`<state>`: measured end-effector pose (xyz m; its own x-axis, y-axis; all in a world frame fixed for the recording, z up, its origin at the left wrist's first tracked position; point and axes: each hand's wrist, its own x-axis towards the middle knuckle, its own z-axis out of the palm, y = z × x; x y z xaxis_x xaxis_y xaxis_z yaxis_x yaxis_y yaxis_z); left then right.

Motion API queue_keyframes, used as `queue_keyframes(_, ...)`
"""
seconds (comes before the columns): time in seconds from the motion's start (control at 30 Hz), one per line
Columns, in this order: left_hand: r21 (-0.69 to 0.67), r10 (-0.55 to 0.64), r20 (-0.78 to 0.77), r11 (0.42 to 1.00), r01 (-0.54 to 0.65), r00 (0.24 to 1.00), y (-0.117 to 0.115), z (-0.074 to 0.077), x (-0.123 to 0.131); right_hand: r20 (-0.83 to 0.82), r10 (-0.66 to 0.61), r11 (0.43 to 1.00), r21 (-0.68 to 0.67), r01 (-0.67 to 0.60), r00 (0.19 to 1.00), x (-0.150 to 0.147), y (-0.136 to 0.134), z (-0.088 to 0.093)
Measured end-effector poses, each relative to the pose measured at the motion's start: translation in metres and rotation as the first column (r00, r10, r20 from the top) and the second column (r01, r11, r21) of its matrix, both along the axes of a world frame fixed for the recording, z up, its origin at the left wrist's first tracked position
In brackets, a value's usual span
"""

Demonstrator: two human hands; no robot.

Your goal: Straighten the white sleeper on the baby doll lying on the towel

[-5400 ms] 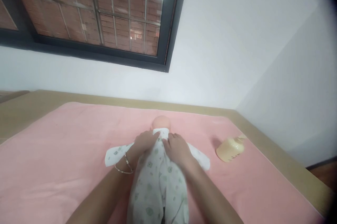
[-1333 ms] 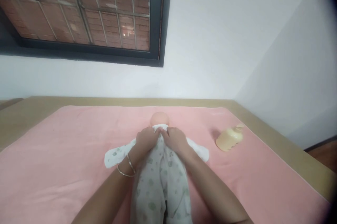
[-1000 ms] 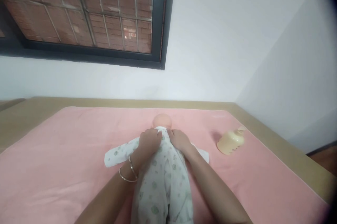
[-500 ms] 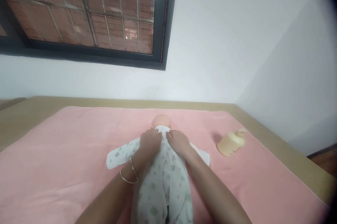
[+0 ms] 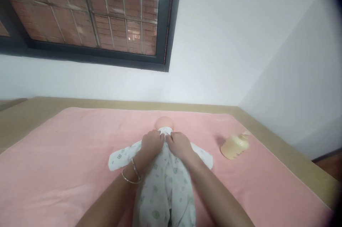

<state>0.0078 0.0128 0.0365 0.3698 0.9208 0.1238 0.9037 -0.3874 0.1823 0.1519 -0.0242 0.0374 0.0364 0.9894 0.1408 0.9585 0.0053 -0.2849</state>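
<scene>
A baby doll (image 5: 165,123) lies on its back on the pink blanket (image 5: 66,156), head pointing away from me. It wears a white romper (image 5: 165,188) printed with small green shapes. My left hand (image 5: 151,144), with two bangles on the wrist, pinches the romper's left front edge just below the collar. My right hand (image 5: 179,145) pinches the opposite edge, and the two hands meet fingertip to fingertip at the doll's neck. Both sleeves lie spread flat to the sides.
A pale yellow bottle (image 5: 235,146) lies on its side on the blanket, to the right of the doll. The blanket covers a tan mattress (image 5: 291,164) set in a corner of white walls. A dark-framed window (image 5: 88,17) is above left.
Both hands have stayed at the romper's collar, shifting only slightly; five seconds ago they lay flatter and lower on the chest. The camera view has wobbled a little.
</scene>
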Motion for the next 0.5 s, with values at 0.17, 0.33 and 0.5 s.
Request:
queue_keyframes(0.17,-0.132,0.021,0.001,0.991,-0.021,1.000,0.008,-0.011,-0.003,-0.065,-0.038,0.993,-0.118,0.030,0.997,0.004,0.006,-0.007)
queue_keyframes(0.33,-0.249,0.084,0.116,0.967,-0.053,0.990,0.011,-0.015,-0.004,-0.129,-0.048,0.981,-0.195,0.022,0.990,0.013,0.014,-0.015)
queue_keyframes(0.5,-0.264,0.085,0.171,0.964,-0.037,0.982,0.012,-0.016,-0.005,-0.123,-0.053,0.985,-0.171,0.031,0.991,0.013,0.015,-0.020)
